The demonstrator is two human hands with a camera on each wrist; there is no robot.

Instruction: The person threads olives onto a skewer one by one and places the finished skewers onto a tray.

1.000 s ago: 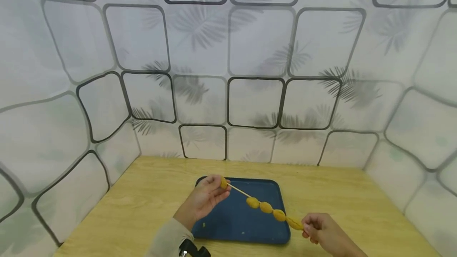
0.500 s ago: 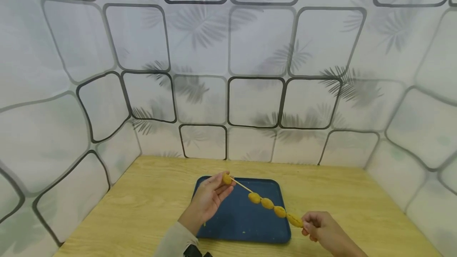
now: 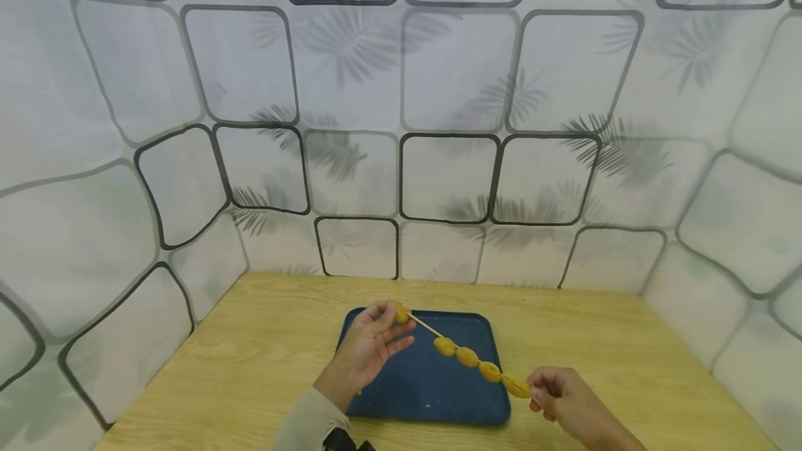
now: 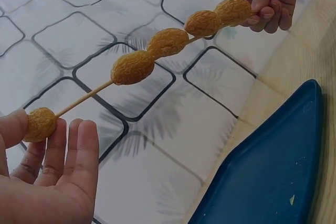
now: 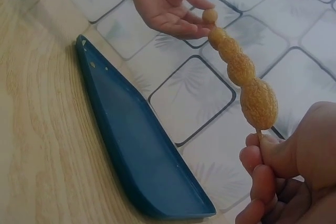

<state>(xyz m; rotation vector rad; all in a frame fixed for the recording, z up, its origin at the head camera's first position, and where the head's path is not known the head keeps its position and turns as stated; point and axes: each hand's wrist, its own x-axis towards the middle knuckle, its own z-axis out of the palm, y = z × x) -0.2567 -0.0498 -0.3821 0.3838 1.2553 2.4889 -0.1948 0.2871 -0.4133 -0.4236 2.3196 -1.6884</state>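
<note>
In the head view a wooden skewer (image 3: 425, 323) slants over the tray, carrying several wrinkled golden-brown food balls (image 3: 466, 357) that look fried. My left hand (image 3: 363, 357) pinches one more ball (image 4: 41, 124) between thumb and forefinger at the skewer's far end, its other fingers extended. Bare stick separates that ball from the row. At the opposite end, my right hand (image 3: 564, 399) grips the skewer's short bare end between thumb and curled fingers, just below the largest ball (image 5: 259, 103). The left wrist view shows the stick entering the pinched ball.
Below the skewer, a dark blue rectangular tray (image 3: 432, 395) lies on the light wooden table (image 3: 250, 360). Small crumbs (image 4: 292, 200) dot its surface. A pale patterned covering (image 3: 451, 179) rises behind and along both sides. A black device (image 3: 338, 440) sits on my left wrist.
My left hand has shifted slightly up and right with the pinched ball, and the skewer's left end rose with it. The right hand has barely moved.
</note>
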